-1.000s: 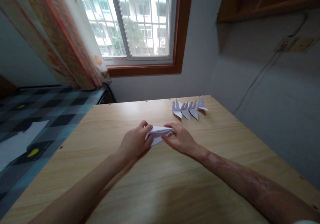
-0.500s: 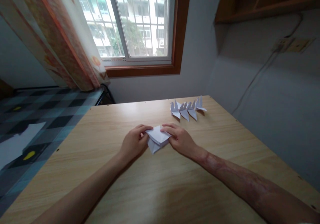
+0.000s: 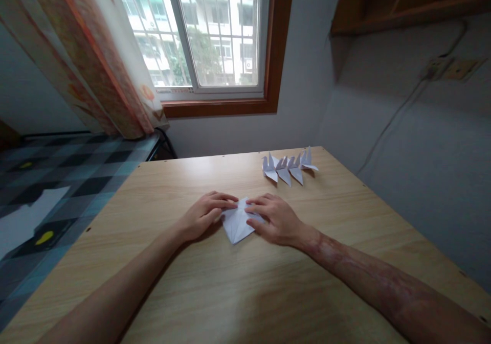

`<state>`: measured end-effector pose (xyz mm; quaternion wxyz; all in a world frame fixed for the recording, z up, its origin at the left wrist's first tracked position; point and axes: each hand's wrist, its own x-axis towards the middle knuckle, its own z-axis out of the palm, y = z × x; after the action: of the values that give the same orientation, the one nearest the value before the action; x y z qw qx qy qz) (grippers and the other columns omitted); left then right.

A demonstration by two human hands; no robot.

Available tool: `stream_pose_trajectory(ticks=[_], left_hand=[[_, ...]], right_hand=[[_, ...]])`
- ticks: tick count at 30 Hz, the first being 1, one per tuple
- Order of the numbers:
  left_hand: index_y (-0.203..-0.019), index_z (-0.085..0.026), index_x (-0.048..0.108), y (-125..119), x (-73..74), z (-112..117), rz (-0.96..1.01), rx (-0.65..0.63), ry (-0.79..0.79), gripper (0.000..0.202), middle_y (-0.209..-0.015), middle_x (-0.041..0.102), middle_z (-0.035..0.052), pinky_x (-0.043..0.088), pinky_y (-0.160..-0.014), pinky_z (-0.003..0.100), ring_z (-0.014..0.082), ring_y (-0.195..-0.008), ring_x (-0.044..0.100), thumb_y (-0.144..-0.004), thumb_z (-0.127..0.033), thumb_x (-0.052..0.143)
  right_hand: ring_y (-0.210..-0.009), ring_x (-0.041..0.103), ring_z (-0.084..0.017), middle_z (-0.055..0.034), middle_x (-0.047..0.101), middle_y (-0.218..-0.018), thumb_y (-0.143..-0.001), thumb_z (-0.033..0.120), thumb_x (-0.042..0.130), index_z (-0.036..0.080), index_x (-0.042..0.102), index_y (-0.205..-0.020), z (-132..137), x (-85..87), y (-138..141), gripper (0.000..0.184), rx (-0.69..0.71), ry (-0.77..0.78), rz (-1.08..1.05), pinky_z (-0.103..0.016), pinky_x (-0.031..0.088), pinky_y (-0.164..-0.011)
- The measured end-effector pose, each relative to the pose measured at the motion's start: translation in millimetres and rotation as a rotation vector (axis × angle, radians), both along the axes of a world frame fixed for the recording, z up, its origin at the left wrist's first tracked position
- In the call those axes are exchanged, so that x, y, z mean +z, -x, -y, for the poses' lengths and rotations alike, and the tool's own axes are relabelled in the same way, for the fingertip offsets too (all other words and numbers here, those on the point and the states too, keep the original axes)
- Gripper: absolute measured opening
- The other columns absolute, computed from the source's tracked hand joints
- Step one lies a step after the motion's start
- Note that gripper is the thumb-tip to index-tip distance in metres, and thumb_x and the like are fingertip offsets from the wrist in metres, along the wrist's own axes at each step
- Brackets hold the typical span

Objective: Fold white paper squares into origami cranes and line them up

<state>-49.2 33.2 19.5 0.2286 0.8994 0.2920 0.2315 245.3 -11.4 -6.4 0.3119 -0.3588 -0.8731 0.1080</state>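
Your left hand [image 3: 203,215] and right hand [image 3: 274,219] press flat, fingers spread, on the folded paper [image 3: 237,225] between them, its point aimed toward you.

Desk [image 3: 268,293]: folded paper [image 3: 237,225] lying flat at centre. Left hand [image 3: 205,213] on its left edge, right hand [image 3: 274,217] on its right edge, fingertips near each other over the far corner. Row of folded paper cranes [image 3: 287,166] behind and to the right, well apart. Bed [image 3: 57,180] left of desk. Window [image 3: 215,32] behind. Shelf [image 3: 406,1] above right.
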Motion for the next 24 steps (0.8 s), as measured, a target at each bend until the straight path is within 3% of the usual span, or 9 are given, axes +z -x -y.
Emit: stream_pose_trajectory(ticks=[3, 7, 10, 12, 15, 18, 21, 24], left_hand=[[-0.126, -0.026, 0.082, -5.5, 1.7, 5.2, -0.040, 0.045, -0.056, 0.033, -0.139, 0.078, 0.0104, 0.052, -0.113, 0.046, 0.0293, -0.125, 0.071, -0.106, -0.043, 0.062], [-0.131, -0.026, 0.078, -13.9, 0.3, 12.2, -0.111, 0.070, -0.206, 0.042, -0.140, 0.075, 0.0123, 0.055, -0.111, 0.048, 0.0309, -0.122, 0.072, -0.094, -0.046, 0.082], [-0.123, -0.028, 0.080, -15.1, -4.0, 12.5, -0.104, 0.122, -0.301, 0.033, -0.140, 0.074, 0.0113, 0.055, -0.109, 0.050, 0.0296, -0.117, 0.073, -0.094, -0.045, 0.082], [-0.114, -0.028, 0.082, -14.8, -7.5, 11.0, -0.086, 0.162, -0.350, 0.021, -0.129, 0.077, 0.0098, 0.057, -0.104, 0.047, 0.0268, -0.108, 0.073, -0.100, -0.043, 0.077], [-0.105, -0.027, 0.083, -15.7, -10.8, 9.7, -0.099, 0.183, -0.366, 0.019, -0.111, 0.080, 0.0073, 0.058, -0.096, 0.041, 0.0239, -0.099, 0.074, -0.107, -0.033, 0.066], [-0.100, -0.026, 0.083, -18.4, -9.7, 11.5, -0.106, 0.190, -0.334, 0.022, -0.105, 0.082, 0.0069, 0.059, -0.091, 0.038, 0.0234, -0.095, 0.077, -0.107, -0.031, 0.063], [-0.103, -0.025, 0.083, -20.5, -6.3, 14.7, -0.101, 0.205, -0.320, 0.017, -0.108, 0.085, 0.0077, 0.060, -0.094, 0.041, 0.0258, -0.099, 0.079, -0.103, -0.036, 0.070], [-0.115, -0.025, 0.082, -20.7, -5.2, 15.5, -0.122, 0.179, -0.336, 0.027, -0.123, 0.085, 0.0089, 0.058, -0.105, 0.047, 0.0298, -0.112, 0.079, -0.097, -0.044, 0.078]], right_hand=[[-0.128, 0.070, -0.030, -0.0106, 0.078, -0.137, -0.100, 0.029, 0.076, 0.023, 0.078, -0.127, -0.9, -1.9, 1.2, 0.028, -0.031, -0.003, 0.007, -0.049, 0.054, -0.116], [-0.133, 0.067, -0.032, -0.0144, 0.074, -0.140, -0.095, 0.024, 0.077, 0.021, 0.072, -0.123, -0.8, -1.9, 2.9, 0.028, -0.030, 0.011, -0.005, -0.052, 0.053, -0.118], [-0.142, 0.062, -0.034, -0.0152, 0.073, -0.141, -0.092, 0.021, 0.076, 0.022, 0.067, -0.122, -0.4, -1.5, 3.3, 0.031, -0.019, 0.026, -0.056, -0.053, 0.050, -0.123], [-0.143, 0.062, -0.034, -0.0150, 0.073, -0.141, -0.091, 0.021, 0.076, 0.023, 0.065, -0.122, 0.0, -1.5, 3.5, 0.032, -0.022, 0.034, -0.073, -0.053, 0.048, -0.124], [-0.131, 0.066, -0.033, -0.0154, 0.073, -0.136, -0.091, 0.022, 0.077, 0.022, 0.063, -0.117, 1.2, -0.9, 4.0, 0.029, -0.055, 0.035, -0.054, -0.052, 0.051, -0.118], [-0.116, 0.067, -0.032, -0.0129, 0.074, -0.120, -0.092, 0.025, 0.078, 0.022, 0.063, -0.109, 2.2, 0.2, 4.8, 0.023, -0.096, 0.018, -0.003, -0.049, 0.053, -0.107], [-0.109, 0.065, -0.031, -0.0105, 0.071, -0.110, -0.093, 0.027, 0.079, 0.022, 0.063, -0.104, 1.5, -0.1, 4.6, 0.020, -0.136, -0.013, 0.033, -0.046, 0.053, -0.100], [-0.104, 0.063, -0.029, -0.0088, 0.068, -0.106, -0.094, 0.028, 0.079, 0.022, 0.064, -0.100, -0.4, -1.5, 3.6, 0.017, -0.153, -0.025, 0.031, -0.043, 0.052, -0.096]])
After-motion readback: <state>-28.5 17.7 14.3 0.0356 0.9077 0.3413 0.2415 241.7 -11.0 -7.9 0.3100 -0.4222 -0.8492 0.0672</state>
